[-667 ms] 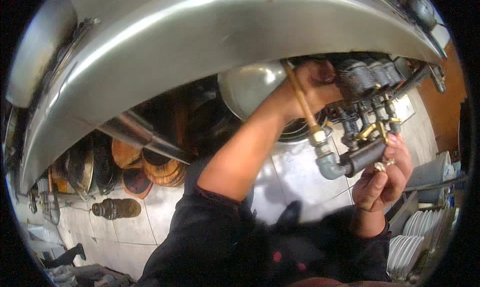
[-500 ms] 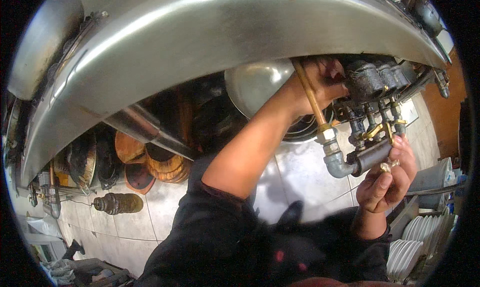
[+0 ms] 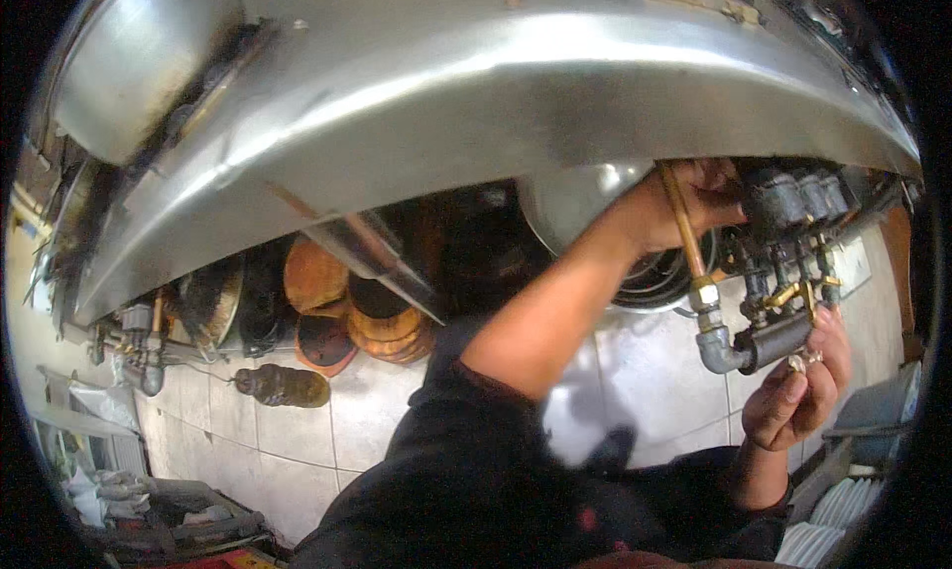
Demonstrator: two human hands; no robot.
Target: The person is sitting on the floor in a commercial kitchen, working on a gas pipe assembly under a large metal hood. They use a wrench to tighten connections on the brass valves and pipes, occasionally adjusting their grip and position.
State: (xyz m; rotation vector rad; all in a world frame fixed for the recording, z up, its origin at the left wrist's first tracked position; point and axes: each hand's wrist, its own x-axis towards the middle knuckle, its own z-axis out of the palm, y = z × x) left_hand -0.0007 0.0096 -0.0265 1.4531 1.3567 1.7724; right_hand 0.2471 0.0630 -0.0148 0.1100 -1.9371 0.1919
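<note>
Between the pinching thumb and fingers of the right hand [image 3: 801, 396] sits a small pale piece [image 3: 797, 366], near brass valve handles [image 3: 785, 295]. Farther left, beyond a copper-coloured pipe [image 3: 683, 217], the left hand [image 3: 712, 194] is partly hidden; its grip I cannot tell.

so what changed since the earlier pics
The view swung: most things sit farther right in the picture, showing more of the metal pot. Nothing was visibly grasped or released: the left hand stays behind the copper-coloured pipe, the right hand by the brass lever, holding a small shiny piece.
</note>
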